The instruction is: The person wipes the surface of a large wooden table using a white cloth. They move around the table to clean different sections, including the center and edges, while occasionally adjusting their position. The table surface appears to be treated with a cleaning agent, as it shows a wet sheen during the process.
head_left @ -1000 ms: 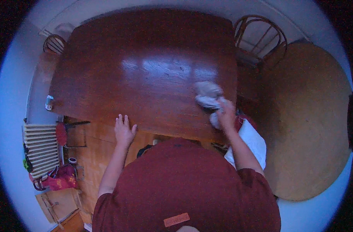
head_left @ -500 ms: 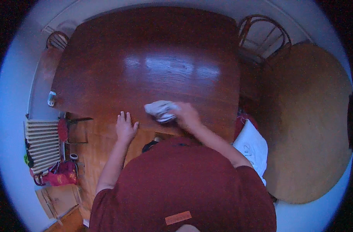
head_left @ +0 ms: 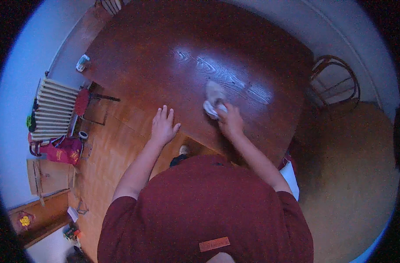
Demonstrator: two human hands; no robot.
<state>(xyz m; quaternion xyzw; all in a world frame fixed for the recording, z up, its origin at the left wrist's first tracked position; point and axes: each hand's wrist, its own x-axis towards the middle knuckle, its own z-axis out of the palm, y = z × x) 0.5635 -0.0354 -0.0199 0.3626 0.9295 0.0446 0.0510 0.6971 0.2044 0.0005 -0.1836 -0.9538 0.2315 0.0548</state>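
Note:
A bunched white cloth [head_left: 215, 94] lies against the dark reddish-brown wooden table [head_left: 134, 65], gripped by my right hand [head_left: 232, 122]. Part of the cloth trails out ahead of the fingers, toward the shiny streaked patch where light reflects off the tabletop. At the table's near edge, my left hand [head_left: 164, 127] lies flat with its fingers spread and holds nothing.
A wooden chair [head_left: 335, 83] stands at the table's right end, beside a round brown tabletop [head_left: 353, 162]. On the left are a white radiator [head_left: 57, 109], a red-seated chair [head_left: 81, 102] and a magenta bag [head_left: 64, 151]. A small white container [head_left: 82, 63] sits at the table's left corner.
The view has turned, so the table appears tilted. My right hand has carried the cloth farther onto the table, and the cloth's shape has changed. My left hand remains flat at the edge.

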